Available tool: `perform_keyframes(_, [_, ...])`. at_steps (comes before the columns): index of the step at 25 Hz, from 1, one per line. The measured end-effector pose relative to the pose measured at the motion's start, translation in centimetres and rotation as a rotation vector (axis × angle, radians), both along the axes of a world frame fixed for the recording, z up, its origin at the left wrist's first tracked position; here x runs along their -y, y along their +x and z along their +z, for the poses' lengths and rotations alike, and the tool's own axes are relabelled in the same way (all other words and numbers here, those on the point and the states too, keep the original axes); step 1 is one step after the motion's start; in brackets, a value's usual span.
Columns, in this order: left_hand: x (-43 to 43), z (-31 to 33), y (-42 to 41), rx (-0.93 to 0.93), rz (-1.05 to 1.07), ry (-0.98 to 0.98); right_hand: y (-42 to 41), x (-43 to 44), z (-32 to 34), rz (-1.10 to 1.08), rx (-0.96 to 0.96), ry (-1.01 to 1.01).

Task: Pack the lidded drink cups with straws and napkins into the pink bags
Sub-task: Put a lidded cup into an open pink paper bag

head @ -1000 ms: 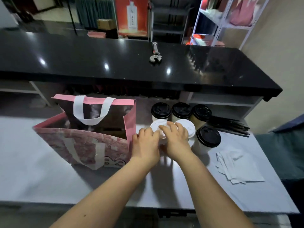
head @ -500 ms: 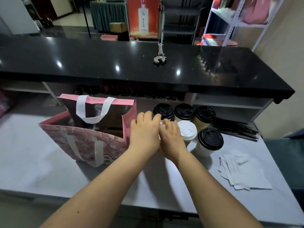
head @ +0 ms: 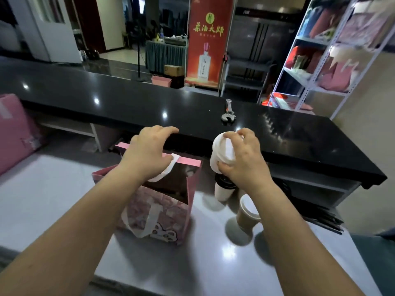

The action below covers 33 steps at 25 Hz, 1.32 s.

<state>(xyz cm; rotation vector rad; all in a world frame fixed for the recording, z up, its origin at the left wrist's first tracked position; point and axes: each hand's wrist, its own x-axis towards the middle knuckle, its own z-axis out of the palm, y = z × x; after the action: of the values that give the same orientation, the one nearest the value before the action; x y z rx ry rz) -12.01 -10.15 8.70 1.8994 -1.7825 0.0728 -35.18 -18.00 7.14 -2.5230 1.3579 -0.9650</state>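
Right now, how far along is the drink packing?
Done: the pink patterned bag stands open on the grey table; nothing visible inside. In hand: the right hand holds a white-lidded paper cup in the air beside it, the left hand rests at the bag's white handle. Left: a black-lidded cup, a brown cup, black straws.

The red banner (head: 209,39) carries yellow characters, seemingly "茶油大师"; its smaller print is illegible.

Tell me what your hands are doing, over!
Right hand gripping white-lidded cup, lifted. Left hand at the pink bag mouth, on its handle. Bag open, path clear.
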Motion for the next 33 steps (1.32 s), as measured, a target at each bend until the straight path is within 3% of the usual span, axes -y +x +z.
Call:
perform_keyframes(3, [-1.9,-0.7,5.0,-0.158,-0.04,0.101,3.3,-1.3,2.3,0.024,0.084,-0.016])
perform_keyframes(7, [-3.2,-2.1,10.5,-0.217,-0.168,0.238,7.6,-3.4,4.7,0.026,0.287,-0.028])
perform_keyframes(9, [-2.6,-2.6,12.0,-0.15,-0.226,0.257,9.9,-4.3,5.3,0.068,0.32,0.071])
perform_keyframes(12, [-0.9,-2.8,13.6,-0.025,-0.337,0.299,13.6,-5.5,4.1,0.083,0.222,0.171])
perform_keyframes(20, [2.2,-4.5,15.5,0.183,-0.461,0.515,17.4,-8.9,0.6,-0.102,0.151,0.138])
perform_keyframes(29, [0.7,-5.4,17.3,0.269,-0.546,0.48,19.4,-9.1,-4.9,-0.222,-0.778,0.509])
perform_keyframes(31, [-0.4,-5.3,17.3,0.268,-0.585,0.471,20.2,-7.5,-5.5,-0.258,-0.875,0.556])
perform_keyframes(33, [-1.1,-5.4,17.2,0.27,-0.608,0.456,21.4,-6.2,-5.4,-0.234,-0.78,0.589])
